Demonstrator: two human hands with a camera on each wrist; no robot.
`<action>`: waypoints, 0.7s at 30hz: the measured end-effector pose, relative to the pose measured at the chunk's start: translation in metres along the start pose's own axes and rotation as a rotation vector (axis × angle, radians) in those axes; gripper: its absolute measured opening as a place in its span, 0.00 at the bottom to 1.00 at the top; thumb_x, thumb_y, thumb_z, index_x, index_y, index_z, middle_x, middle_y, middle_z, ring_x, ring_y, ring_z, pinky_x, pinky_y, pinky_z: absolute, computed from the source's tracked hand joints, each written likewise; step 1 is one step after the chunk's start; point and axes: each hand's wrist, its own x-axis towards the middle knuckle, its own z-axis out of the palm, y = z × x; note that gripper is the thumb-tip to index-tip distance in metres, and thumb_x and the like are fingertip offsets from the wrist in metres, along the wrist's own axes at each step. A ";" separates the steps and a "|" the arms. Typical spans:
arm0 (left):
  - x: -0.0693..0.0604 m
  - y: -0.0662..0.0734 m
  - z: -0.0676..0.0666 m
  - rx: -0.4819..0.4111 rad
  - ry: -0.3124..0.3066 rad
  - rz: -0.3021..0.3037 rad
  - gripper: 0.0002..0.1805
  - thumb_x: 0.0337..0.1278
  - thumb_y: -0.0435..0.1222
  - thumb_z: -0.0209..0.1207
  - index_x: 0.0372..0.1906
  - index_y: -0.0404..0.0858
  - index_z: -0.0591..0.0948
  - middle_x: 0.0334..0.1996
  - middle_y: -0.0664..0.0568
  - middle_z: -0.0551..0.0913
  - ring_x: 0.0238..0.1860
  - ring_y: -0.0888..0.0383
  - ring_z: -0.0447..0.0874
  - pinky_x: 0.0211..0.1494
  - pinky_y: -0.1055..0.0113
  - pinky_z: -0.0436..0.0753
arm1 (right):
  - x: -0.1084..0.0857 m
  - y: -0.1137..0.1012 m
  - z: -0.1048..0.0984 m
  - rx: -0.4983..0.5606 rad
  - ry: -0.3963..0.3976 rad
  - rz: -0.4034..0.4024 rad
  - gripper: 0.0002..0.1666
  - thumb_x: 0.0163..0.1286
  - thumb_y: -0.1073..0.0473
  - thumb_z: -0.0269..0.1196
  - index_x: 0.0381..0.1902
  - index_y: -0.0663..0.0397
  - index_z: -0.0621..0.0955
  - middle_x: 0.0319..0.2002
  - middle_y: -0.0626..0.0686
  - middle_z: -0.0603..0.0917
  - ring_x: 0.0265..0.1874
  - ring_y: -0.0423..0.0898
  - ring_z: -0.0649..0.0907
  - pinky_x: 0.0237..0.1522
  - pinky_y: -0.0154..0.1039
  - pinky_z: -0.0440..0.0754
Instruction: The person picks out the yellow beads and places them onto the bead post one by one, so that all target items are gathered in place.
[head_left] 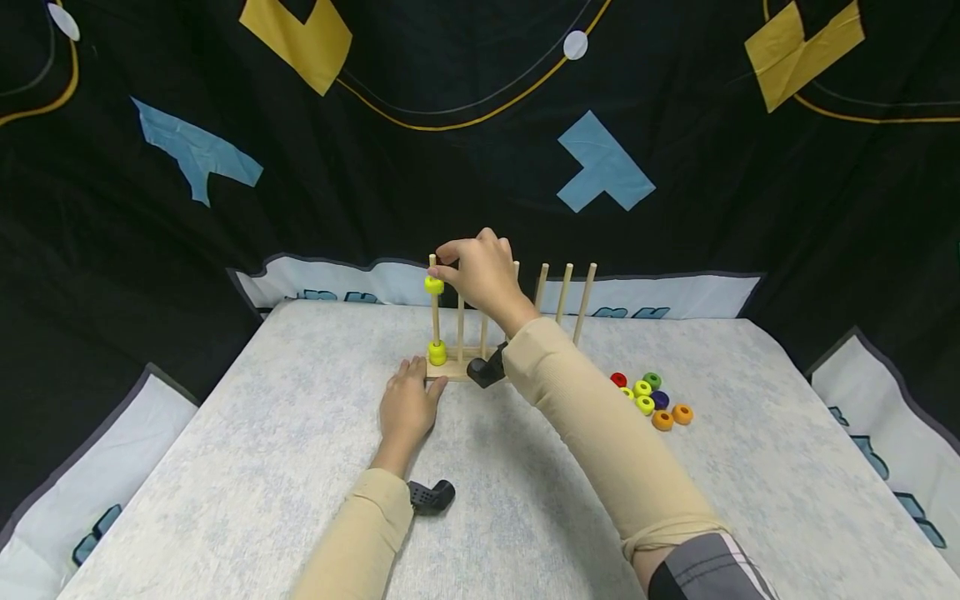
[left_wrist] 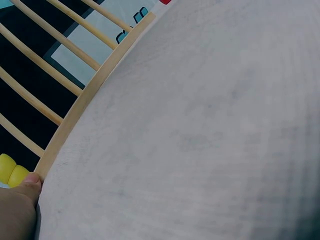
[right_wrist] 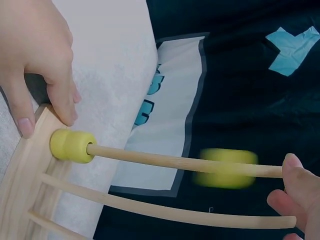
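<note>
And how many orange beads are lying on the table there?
2: one orange bead at the near side of the loose beads, another orange bead just right of it. The right sleeve may hide more.

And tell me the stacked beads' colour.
Yellow; the stacked beads show best in the right wrist view.

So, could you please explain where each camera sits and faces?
Head: on the head, facing forward and down at the wooden rack and loose beads; left hand, right hand and sleeves show.
Left wrist: on that wrist, looking across the table along the rack; part of the left hand shows.
Right wrist: on that wrist, looking at the end peg and yellow beads; right hand shows at right, left hand upper left.
Shared: head and right wrist both show the left hand on the rack.
</note>
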 end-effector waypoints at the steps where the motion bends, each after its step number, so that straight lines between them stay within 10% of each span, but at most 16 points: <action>1: 0.000 0.000 0.000 0.000 0.001 0.000 0.35 0.70 0.53 0.55 0.72 0.35 0.68 0.72 0.40 0.68 0.75 0.41 0.62 0.75 0.44 0.66 | 0.000 0.000 0.000 0.007 0.004 0.001 0.20 0.65 0.42 0.67 0.51 0.42 0.87 0.46 0.41 0.89 0.47 0.43 0.72 0.49 0.41 0.68; 21: 0.000 -0.001 0.001 -0.008 0.010 0.003 0.36 0.69 0.53 0.55 0.72 0.36 0.68 0.72 0.41 0.68 0.75 0.42 0.62 0.75 0.44 0.66 | -0.024 0.034 -0.030 0.155 0.169 -0.044 0.20 0.66 0.46 0.68 0.53 0.45 0.86 0.51 0.45 0.88 0.45 0.44 0.73 0.53 0.43 0.68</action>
